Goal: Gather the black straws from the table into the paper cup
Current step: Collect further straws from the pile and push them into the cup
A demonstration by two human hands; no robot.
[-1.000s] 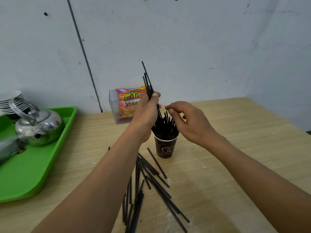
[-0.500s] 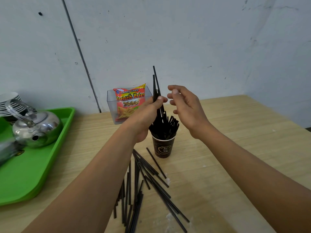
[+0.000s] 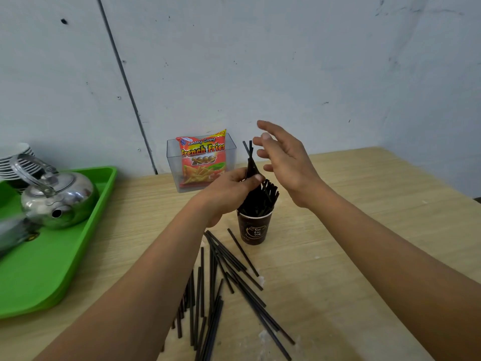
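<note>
The left hand [image 3: 229, 190] pinches a few black straws [image 3: 250, 162] upright over the paper cup [image 3: 253, 229], already packed with straws; the right hand [image 3: 282, 157] hovers beside, fingers spread, empty. More loose straws [image 3: 221, 282] lie on the bench [image 3: 351, 243] nearer

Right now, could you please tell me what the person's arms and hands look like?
The left hand and right hand are bare: no gloves, rings, watch or bracelet visible. The left forearm and right forearm are bare too, with no sleeve in view.
</note>
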